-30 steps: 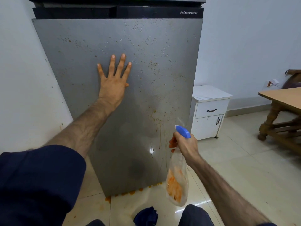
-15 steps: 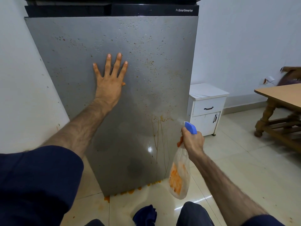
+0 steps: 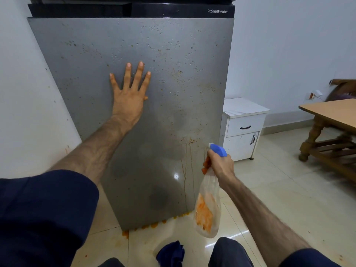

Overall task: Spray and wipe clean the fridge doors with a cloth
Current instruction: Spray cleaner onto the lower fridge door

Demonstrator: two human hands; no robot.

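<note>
Cloth, dark blue and soft, lies crumpled on the floor by your knees; bunch it in your palm to wipe. Your right hand grips the light plastic spray bottle at its neck, near the fridge door's lower right corner. Your left hand presses flat, fingers spread, mid-door; above reads "ProSmartInverter".

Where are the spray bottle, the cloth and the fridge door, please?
spray bottle [image 3: 209, 205]: head view, on its clear body.
cloth [image 3: 171, 253]: head view, middle of the dark blue bundle.
fridge door [image 3: 96, 54]: head view, bare upper panel.
</note>
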